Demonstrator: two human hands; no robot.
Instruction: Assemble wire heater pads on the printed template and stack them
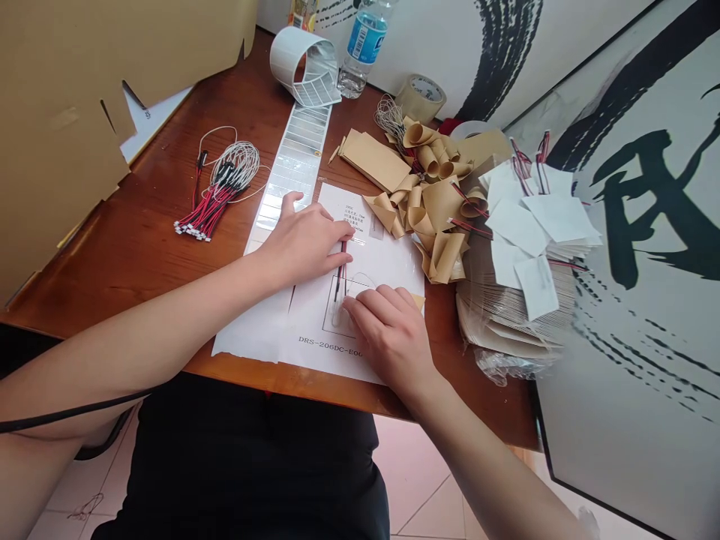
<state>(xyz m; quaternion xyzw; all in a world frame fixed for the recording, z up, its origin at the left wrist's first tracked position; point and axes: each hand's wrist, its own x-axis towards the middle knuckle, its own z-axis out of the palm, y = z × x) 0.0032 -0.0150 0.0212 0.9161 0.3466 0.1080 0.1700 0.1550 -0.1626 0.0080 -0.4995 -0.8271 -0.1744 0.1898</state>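
Observation:
A white printed sheet (388, 259) lies on the wooden table (135, 247) in front of me. A red and black wire (340, 264) lies on it, running into a drawn rectangle. My left hand (304, 244) rests palm down on the sheet, its fingers pressed on the wire's upper part. My right hand (388, 330) lies below it, fingers curled down flat on the wire's lower end and a small clear piece I cannot make out.
A bundle of red-black wires (217, 195) lies at the left. A strip of labels (295, 154) unrolls from a roll (301, 64). Brown backing-paper curls (433, 202), a stack of white-tagged pieces (526, 262), tape (421, 97) and a water bottle (363, 45) stand behind. Cardboard (61, 112) at left.

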